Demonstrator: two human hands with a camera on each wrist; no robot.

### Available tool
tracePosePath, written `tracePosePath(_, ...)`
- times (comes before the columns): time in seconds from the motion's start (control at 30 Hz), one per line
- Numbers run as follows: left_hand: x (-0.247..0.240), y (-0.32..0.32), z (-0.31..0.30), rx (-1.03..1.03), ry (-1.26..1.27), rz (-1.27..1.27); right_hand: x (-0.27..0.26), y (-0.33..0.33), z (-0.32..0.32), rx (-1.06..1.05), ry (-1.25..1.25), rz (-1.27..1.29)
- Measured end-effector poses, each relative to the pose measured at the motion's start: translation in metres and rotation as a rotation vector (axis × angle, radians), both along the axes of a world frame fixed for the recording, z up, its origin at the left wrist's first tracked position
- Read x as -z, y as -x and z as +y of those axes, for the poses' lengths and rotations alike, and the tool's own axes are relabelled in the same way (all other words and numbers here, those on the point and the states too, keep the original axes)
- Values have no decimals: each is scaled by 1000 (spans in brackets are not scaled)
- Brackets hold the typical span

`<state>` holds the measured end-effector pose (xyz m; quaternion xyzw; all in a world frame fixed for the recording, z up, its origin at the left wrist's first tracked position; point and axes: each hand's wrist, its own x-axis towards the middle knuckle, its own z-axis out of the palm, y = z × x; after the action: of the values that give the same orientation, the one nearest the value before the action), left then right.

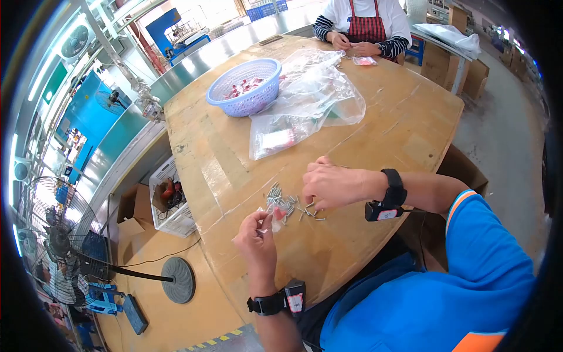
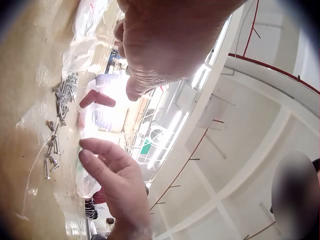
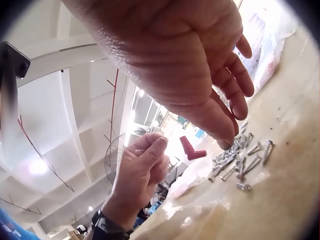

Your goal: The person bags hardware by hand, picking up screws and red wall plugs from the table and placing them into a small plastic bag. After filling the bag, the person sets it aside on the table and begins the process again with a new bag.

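Note:
My left hand (image 1: 258, 243) pinches a small clear plastic bag by its edge, above the table. Inside the bag are red plastic pieces (image 1: 280, 213), seen as an angled red shape (image 2: 97, 99) in the left wrist view and a red shape (image 3: 192, 150) in the right wrist view. Just right of the bag lies a pile of silvery screws (image 1: 287, 202). Over the pile's right side hangs my right hand (image 1: 334, 185), its fingers bent loosely downward, nothing visible between them. Loose screws (image 3: 243, 160) lie below its fingertips.
A purple-blue basket (image 1: 249, 105) of red pieces stands farther back on the wooden table (image 1: 404, 117). Large clear plastic bags (image 1: 328, 94) lie beside it. Across the table, a person in a checked apron (image 1: 366, 29) handles small items. A fan (image 1: 58, 234) stands at left.

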<state>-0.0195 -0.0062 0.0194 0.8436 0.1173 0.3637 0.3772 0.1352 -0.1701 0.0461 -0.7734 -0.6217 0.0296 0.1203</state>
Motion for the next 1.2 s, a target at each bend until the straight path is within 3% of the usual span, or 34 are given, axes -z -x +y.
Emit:
tracePosePath(0.17,-1,1,0,-4,9,24,5,-3,-7,-86,-41,3)
tracePosePath(0.57,2,0,2,3,6,37,14,-2,-7,-32,157,-98)
tracePosePath(0.77,0,2,0,11,21,43,13,-8,-3,20,13,139)
tracePosePath(0.87,0,1,0,9,20,34,23,-8,4,-7,-110,118)
tracePosePath(1.07,-4,3,-1,-2,19,56,28,-9,11,-5,-134,207)
tracePosePath(1.2,-6,2,-3,-3,21,58,17,-6,5,2,-106,134)
